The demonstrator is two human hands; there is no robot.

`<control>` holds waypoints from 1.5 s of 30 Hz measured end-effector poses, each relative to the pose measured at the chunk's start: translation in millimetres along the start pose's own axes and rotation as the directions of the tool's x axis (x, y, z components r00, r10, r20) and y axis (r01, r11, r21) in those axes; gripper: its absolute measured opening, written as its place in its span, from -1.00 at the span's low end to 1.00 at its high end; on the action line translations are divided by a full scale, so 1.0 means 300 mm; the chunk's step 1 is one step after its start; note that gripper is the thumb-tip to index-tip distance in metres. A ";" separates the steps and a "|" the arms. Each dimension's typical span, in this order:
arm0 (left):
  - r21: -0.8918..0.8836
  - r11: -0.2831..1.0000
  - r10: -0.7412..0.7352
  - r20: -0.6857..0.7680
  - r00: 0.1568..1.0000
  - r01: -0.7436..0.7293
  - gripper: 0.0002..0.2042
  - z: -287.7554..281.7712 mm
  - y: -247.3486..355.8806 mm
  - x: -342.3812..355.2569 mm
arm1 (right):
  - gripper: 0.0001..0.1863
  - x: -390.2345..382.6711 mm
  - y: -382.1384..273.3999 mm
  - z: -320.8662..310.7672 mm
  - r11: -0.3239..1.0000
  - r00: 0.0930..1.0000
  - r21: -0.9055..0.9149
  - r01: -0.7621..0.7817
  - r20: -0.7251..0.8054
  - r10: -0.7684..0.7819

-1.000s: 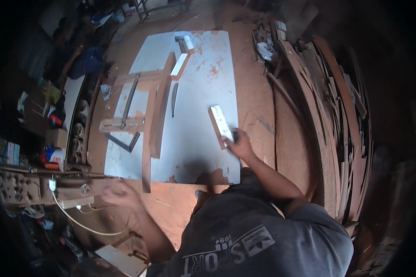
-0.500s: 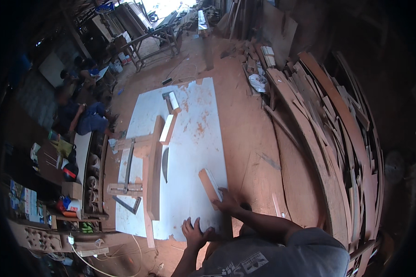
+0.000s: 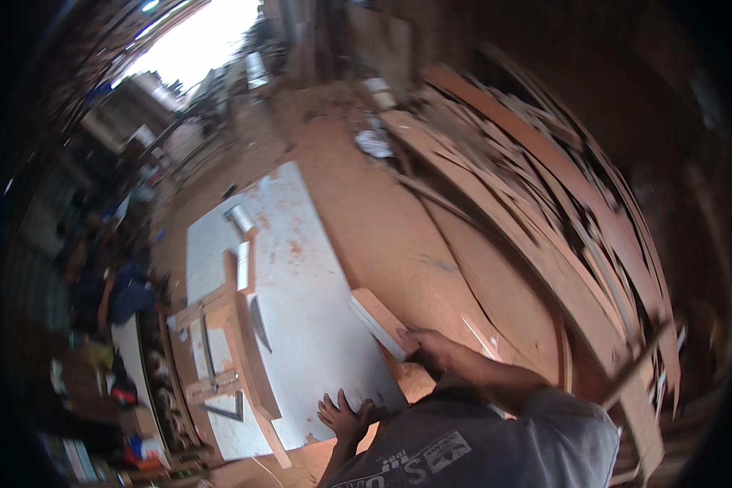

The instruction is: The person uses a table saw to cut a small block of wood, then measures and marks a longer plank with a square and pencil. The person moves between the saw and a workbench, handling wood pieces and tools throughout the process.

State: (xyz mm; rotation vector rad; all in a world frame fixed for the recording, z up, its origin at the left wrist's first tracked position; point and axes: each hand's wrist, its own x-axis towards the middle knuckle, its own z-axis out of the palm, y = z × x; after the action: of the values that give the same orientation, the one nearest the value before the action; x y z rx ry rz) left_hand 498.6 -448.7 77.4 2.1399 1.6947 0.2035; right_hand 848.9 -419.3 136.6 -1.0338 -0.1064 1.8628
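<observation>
My right hand is closed round the near end of a short wooden block, whose long pale side faces the table. The block is tilted at the right edge of a white tabletop; whether it touches that edge I cannot tell. Fingers spread, my left hand rests on the near edge of the top. To its left lie a long wooden beam, a dark curved blade-like piece and a metal try square. Two smaller blocks, a pale-faced one and another, lie farther up.
Long planks and offcuts are stacked along the right side. A white plastic bag sits beside the stack. On the left, a cluttered bench holds various items, and a blurred person in dark blue is behind it.
My view has turned to the right. The block in my right hand has moved from over the tabletop to its right edge and tilted. My left hand stays on the near edge.
</observation>
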 end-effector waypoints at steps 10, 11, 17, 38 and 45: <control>-0.010 0.995 0.097 -0.061 0.993 -0.097 -0.02 0.014 -0.014 -0.025 | -0.19 -0.580 0.225 0.040 0.913 0.885 0.076 0.401 0.223 -0.408; 0.000 0.992 0.122 -0.073 0.990 -0.122 -0.01 0.021 -0.021 -0.030 | -0.23 -0.627 0.278 0.033 0.914 0.901 0.097 0.393 0.155 -0.404; 0.045 0.967 0.253 -0.181 0.950 -0.249 -0.05 0.038 -0.041 -0.053 | -0.43 -0.775 0.548 -0.084 0.859 0.922 0.336 0.387 -0.137 -0.362; 0.276 0.928 0.330 -0.302 0.894 -0.249 -0.27 0.072 0.003 -0.071 | -0.34 -1.097 0.181 -0.858 0.324 0.353 0.259 0.910 -0.893 -0.278; 0.451 0.877 0.355 -0.368 0.859 -0.169 -0.29 0.151 0.125 -0.107 | -0.26 -1.112 -0.061 -1.213 0.144 0.204 0.186 0.972 -0.971 -0.124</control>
State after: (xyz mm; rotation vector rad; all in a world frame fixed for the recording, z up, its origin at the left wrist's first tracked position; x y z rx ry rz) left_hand 540.4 -496.3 55.2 2.8204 1.7842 0.4911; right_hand 1170.8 -793.2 116.2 -0.7339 0.7615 0.1760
